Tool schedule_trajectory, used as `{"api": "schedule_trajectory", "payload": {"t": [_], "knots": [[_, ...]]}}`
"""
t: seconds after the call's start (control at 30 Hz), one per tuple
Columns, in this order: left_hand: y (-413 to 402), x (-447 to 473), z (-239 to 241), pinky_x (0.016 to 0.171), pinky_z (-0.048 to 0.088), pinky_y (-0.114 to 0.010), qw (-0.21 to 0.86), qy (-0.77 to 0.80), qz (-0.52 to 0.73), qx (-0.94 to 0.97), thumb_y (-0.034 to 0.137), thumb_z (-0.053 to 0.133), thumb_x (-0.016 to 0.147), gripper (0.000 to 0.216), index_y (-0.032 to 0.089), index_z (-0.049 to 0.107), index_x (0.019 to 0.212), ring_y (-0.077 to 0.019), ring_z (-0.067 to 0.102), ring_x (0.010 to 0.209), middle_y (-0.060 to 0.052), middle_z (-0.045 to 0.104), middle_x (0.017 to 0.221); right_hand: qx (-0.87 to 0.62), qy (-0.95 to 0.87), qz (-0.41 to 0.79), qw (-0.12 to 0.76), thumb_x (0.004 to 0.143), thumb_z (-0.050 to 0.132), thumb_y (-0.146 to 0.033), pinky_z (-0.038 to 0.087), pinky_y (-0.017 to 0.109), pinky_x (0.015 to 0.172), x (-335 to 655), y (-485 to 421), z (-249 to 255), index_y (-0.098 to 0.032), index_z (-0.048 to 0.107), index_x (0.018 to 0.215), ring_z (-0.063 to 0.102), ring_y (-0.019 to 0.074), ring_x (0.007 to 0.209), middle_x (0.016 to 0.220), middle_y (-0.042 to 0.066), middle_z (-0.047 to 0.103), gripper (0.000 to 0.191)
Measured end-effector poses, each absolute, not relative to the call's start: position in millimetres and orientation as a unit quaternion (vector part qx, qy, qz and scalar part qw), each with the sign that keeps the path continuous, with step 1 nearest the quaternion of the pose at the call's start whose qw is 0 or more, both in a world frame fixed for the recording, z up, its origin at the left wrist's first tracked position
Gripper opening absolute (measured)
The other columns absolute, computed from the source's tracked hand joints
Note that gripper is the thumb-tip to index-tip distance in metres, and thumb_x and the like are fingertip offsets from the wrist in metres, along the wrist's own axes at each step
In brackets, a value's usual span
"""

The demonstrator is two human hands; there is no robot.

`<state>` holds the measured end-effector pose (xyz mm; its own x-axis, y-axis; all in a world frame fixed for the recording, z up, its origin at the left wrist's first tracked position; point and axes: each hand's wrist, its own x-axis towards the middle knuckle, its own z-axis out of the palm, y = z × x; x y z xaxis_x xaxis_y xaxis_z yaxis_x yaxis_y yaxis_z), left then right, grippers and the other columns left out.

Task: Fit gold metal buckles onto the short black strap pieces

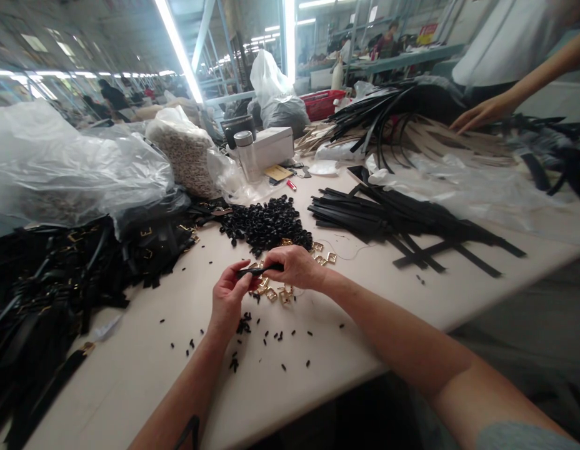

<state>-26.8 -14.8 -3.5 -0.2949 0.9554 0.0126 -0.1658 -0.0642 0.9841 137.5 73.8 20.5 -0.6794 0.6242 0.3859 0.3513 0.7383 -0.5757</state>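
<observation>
The left hand and right hand pinch one black strap in closed fingers above numerous gold buckles; one lidded bottle stands beyond; one plastic bag holds many speckled pieces.

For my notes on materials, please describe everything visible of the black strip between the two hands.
The black strip looks narrow, perhaps leather-like, and is held roughly level above the table. The left hand pinches one part, the right hand another; they partly cover it. Finer details are too small to tell.
</observation>
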Motion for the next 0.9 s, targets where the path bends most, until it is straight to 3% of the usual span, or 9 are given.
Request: {"api": "schedule_trajectory", "payload": {"t": [0.23,0.37,0.57,0.77,0.9], "knots": [[-14,-37,0,0.078,0.053,-0.030,0.401,0.546,0.536,0.503,0.033,0.076,0.071,0.032,0.017,0.070,0.099,-0.0191,0.066,0.084,-0.007,0.072,0.097,-0.216,-0.903,0.200,0.314,0.078,0.062,-0.018,0.035,0.020,0.060,141,75,22,-0.017,0.066,0.075,0.054,0.0101,0.064,0.071,0.000,0.066,0.005],[-15,-42,0,0.079,0.053,-0.031,0.406,0.544,0.525,0.513,0.033,0.076,0.071,0.029,0.019,0.072,0.097,-0.0196,0.066,0.083,-0.006,0.072,0.095,-0.214,-0.906,0.196,0.307,0.078,0.062,-0.018,0.034,0.020,0.058,142,73,24,-0.017,0.065,0.073,0.054,0.0098,0.063,0.071,0.000,0.066,0.006],[-16,-38,-1,0.068,0.052,-0.028,0.421,0.554,0.534,0.480,0.033,0.075,0.072,0.024,0.017,0.074,0.089,-0.0160,0.064,0.068,-0.004,0.071,0.079,-0.226,-0.913,0.169,0.294,0.077,0.061,-0.018,0.031,0.021,0.057,139,71,23,-0.017,0.064,0.071,0.051,0.0094,0.061,0.069,0.000,0.064,0.007],[-16,-30,-1,0.067,0.050,-0.025,0.420,0.539,0.569,0.458,0.033,0.074,0.073,0.021,0.017,0.074,0.087,-0.0142,0.061,0.069,-0.005,0.070,0.083,-0.236,-0.912,0.163,0.294,0.077,0.061,-0.019,0.032,0.021,0.058,136,68,20,-0.018,0.067,0.076,0.052,0.0099,0.061,0.072,0.000,0.066,0.006],[-9,-43,-2,0.069,0.051,-0.024,0.380,0.548,0.626,0.404,0.038,0.071,0.076,0.026,0.017,0.071,0.091,-0.0155,0.064,0.081,-0.006,0.068,0.097,-0.240,-0.910,0.169,0.293,0.078,0.062,-0.019,0.032,0.021,0.058,136,68,20,-0.018,0.066,0.076,0.053,0.0098,0.062,0.072,0.000,0.066,0.005]]}}
